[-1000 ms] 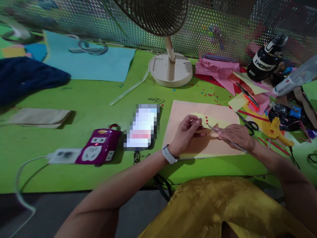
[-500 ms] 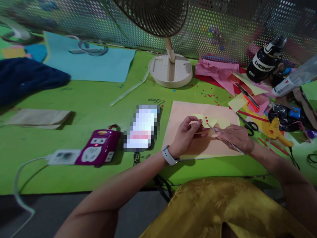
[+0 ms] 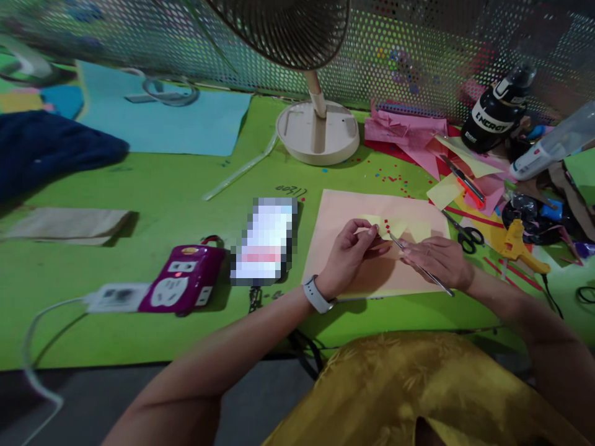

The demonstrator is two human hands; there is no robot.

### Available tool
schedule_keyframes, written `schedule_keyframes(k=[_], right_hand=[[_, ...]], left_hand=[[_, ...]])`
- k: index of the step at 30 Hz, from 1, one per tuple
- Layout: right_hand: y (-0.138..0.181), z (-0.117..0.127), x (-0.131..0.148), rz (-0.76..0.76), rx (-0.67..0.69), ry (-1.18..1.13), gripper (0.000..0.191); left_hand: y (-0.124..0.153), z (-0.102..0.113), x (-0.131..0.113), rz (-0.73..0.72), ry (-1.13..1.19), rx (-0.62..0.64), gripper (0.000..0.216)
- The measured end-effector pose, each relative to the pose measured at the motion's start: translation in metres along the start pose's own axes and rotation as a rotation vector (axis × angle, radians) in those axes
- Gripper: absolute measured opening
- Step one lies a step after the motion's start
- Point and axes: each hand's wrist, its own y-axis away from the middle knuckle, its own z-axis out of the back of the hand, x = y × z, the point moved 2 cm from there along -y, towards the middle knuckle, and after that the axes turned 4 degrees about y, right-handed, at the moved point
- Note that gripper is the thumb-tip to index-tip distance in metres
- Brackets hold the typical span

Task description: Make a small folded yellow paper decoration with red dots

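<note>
With the yellow paper [image 3: 388, 228] pinched in the left hand [image 3: 349, 253], small red bits [image 3: 386, 224] are being placed by tweezers [image 3: 421, 268] gripped in the closed right hand [image 3: 437, 261]; a steady tip is judged necessary next.

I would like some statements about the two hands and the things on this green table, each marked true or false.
1. The right hand holds a thin metal tool. True.
2. The left hand rests on the purple power strip. False: it pinches a pale yellow paper piece over the peach sheet.
3. A watch is on the left wrist. True.
4. The black scissors are in the right hand. False: they lie on the table, right of the peach sheet.
5. The fan base stands behind the peach sheet. True.
</note>
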Motion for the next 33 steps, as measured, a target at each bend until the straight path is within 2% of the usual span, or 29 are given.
schedule_keyframes(k=[7, 13, 21, 23, 27, 30, 33], right_hand=[[0.001, -0.001, 0.002, 0.018, -0.004, 0.062, 0.016], [-0.003, 0.0, 0.004, 0.046, 0.004, 0.096, 0.014], [-0.005, 0.008, 0.001, 0.017, -0.049, -0.045, 0.04], [-0.006, 0.011, -0.005, -0.05, -0.071, -0.043, 0.041], [-0.005, 0.005, -0.019, -0.353, -0.022, 0.014, 0.036], [-0.004, -0.004, -0.023, -0.515, 0.06, -0.107, 0.025], [-0.002, -0.008, -0.024, -0.675, 0.162, -0.285, 0.024]], left_hand=[[0.001, -0.001, 0.0, -0.003, 0.033, -0.014, 0.036], [0.0, -0.002, -0.001, 0.008, 0.026, -0.007, 0.047], [-0.001, -0.001, -0.003, 0.001, -0.015, -0.017, 0.047], [0.0, -0.003, -0.004, 0.024, -0.01, 0.007, 0.049], [0.001, -0.005, -0.004, 0.056, -0.005, 0.023, 0.053], [0.003, -0.007, -0.003, 0.068, 0.0, 0.018, 0.054], [0.004, -0.008, -0.003, 0.084, 0.007, 0.036, 0.053]])
